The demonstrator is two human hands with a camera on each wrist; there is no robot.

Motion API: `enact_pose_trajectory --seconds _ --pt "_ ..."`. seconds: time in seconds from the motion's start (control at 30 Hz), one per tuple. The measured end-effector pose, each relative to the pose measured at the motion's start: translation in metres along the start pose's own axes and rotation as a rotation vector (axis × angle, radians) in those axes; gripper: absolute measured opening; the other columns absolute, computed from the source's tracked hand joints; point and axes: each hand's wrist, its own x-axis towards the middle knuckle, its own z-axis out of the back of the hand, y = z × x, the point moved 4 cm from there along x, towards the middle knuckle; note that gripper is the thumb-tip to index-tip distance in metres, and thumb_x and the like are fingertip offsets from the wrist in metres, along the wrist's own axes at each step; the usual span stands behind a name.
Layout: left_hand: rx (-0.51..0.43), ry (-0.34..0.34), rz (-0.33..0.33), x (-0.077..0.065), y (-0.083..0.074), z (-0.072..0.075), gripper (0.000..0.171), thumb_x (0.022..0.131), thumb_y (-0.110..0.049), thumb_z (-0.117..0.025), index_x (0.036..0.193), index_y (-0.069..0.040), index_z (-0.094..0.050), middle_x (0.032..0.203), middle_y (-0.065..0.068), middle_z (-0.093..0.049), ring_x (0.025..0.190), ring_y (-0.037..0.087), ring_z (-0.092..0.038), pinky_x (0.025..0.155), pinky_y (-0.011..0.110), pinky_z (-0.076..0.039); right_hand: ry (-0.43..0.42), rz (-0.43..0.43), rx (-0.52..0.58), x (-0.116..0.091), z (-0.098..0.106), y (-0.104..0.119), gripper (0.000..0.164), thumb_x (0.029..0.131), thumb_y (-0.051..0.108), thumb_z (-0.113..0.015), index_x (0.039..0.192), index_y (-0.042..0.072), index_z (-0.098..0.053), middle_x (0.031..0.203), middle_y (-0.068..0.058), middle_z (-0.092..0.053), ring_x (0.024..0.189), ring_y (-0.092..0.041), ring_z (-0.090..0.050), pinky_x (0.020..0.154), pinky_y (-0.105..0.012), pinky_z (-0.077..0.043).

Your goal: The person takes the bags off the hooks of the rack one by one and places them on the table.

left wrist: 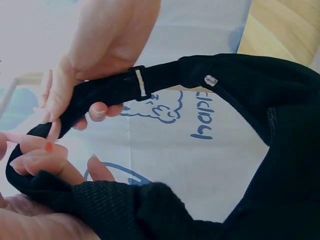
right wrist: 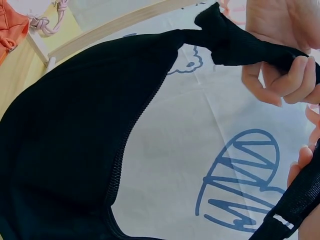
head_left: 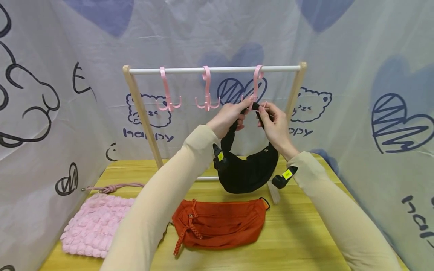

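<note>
A black shoulder bag (head_left: 249,173) hangs below both hands, in front of the rack's right side. My left hand (head_left: 228,117) grips its strap (left wrist: 107,90) on the left, while my right hand (head_left: 276,126) pinches the same strap on the right. Between the hands, the top of the strap lies at the prongs of the right pink hook (head_left: 256,81). In the left wrist view a pink prong shows among the fingertips by the strap. The bag's zipper (right wrist: 116,175) edge faces the strap loop in the right wrist view.
The hook hangs from a white rail (head_left: 234,69) on a wooden-legged rack. Two more pink hooks, the left one (head_left: 166,90) and the middle one (head_left: 207,90), hang along it. On the wooden table (head_left: 298,233) lie an orange-red waist bag (head_left: 227,224) and a pink puffy bag (head_left: 96,226).
</note>
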Motion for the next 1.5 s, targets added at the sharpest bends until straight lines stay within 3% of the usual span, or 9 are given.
enact_pose_trajectory --seconds 0.3,0.5,0.6,0.73,0.9,1.07,1.2,1.37,1.5 --pt "0.060 -0.050 -0.061 0.001 -0.013 0.002 0.035 0.099 -0.036 -0.063 0.079 -0.007 -0.062 0.060 -0.003 -0.038 0.056 0.012 -0.036 0.059 0.026 -0.034 0.000 -0.002 0.020 -0.002 0.000 0.007 0.026 0.106 0.010 -0.049 0.113 -0.013 -0.057 0.086 -0.006 -0.058 0.064 -0.006 -0.054 0.060 -0.015 -0.046" --pt "0.185 -0.099 -0.091 0.001 -0.021 0.004 0.033 0.098 -0.033 -0.065 0.079 -0.006 -0.067 0.057 -0.003 -0.044 0.062 0.014 -0.047 0.065 0.025 -0.038 -0.001 -0.008 0.019 0.000 -0.001 0.003 0.024 0.106 0.009 -0.049 0.112 -0.013 -0.056 0.088 -0.010 -0.059 0.063 -0.006 -0.055 0.060 -0.017 -0.046" --pt "0.268 -0.112 -0.116 -0.001 -0.025 0.002 0.031 0.099 -0.032 -0.063 0.085 -0.005 -0.068 0.061 -0.002 -0.046 0.064 0.014 -0.046 0.065 0.026 -0.035 -0.004 -0.004 0.031 0.003 -0.001 -0.007 0.024 0.106 0.010 -0.050 0.111 -0.013 -0.057 0.086 -0.007 -0.060 0.062 -0.006 -0.055 0.059 -0.018 -0.044" --pt "0.471 -0.138 -0.222 -0.004 -0.031 -0.003 0.027 0.101 -0.031 -0.060 0.099 -0.006 -0.069 0.077 0.000 -0.057 0.071 0.015 -0.049 0.063 0.026 -0.038 -0.012 0.003 0.043 0.008 0.000 -0.021 0.025 0.105 0.012 -0.051 0.112 -0.010 -0.058 0.084 0.000 -0.061 0.062 -0.004 -0.055 0.059 -0.018 -0.045" --pt "0.789 -0.192 -0.421 -0.008 -0.036 -0.012 0.026 0.104 -0.026 -0.056 0.115 -0.005 -0.067 0.102 0.010 -0.069 0.086 0.021 -0.062 0.072 0.030 -0.049 -0.023 0.022 0.031 0.009 0.001 -0.025 0.026 0.105 0.016 -0.053 0.112 -0.008 -0.059 0.084 0.002 -0.061 0.062 -0.003 -0.055 0.061 -0.016 -0.048" --pt "1.022 -0.220 -0.566 -0.011 -0.035 -0.020 0.024 0.105 -0.020 -0.053 0.121 -0.005 -0.064 0.116 0.011 -0.066 0.103 0.025 -0.066 0.091 0.037 -0.054 -0.028 0.038 0.042 0.008 0.002 -0.023 0.027 0.105 0.016 -0.054 0.113 -0.008 -0.061 0.084 -0.002 -0.063 0.062 -0.004 -0.055 0.060 -0.016 -0.048" --pt "1.149 -0.241 -0.631 -0.013 -0.032 -0.022 0.021 0.105 -0.018 -0.053 0.120 -0.008 -0.063 0.113 0.009 -0.060 0.094 0.025 -0.067 0.083 0.037 -0.056 -0.028 0.033 0.045 0.008 0.002 -0.022 0.025 0.105 0.015 -0.053 0.113 -0.007 -0.061 0.084 0.000 -0.063 0.062 -0.003 -0.055 0.059 -0.016 -0.047" --pt "1.175 -0.231 -0.637 -0.015 -0.025 -0.022 0.021 0.107 -0.018 -0.050 0.121 -0.011 -0.062 0.114 0.008 -0.056 0.082 0.024 -0.063 0.070 0.033 -0.054 -0.027 0.028 0.025 0.007 0.002 -0.022 0.022 0.105 0.014 -0.052 0.110 -0.006 -0.061 0.084 0.001 -0.062 0.061 -0.004 -0.054 0.058 -0.016 -0.046" --pt "1.037 -0.213 -0.642 -0.017 -0.023 -0.021 0.024 0.106 -0.023 -0.052 0.122 -0.009 -0.062 0.118 0.009 -0.061 0.094 0.024 -0.064 0.083 0.035 -0.054 -0.022 0.041 0.018 0.008 0.001 -0.023 0.024 0.105 0.014 -0.052 0.112 -0.006 -0.062 0.084 -0.001 -0.062 0.062 -0.003 -0.054 0.059 -0.016 -0.046"
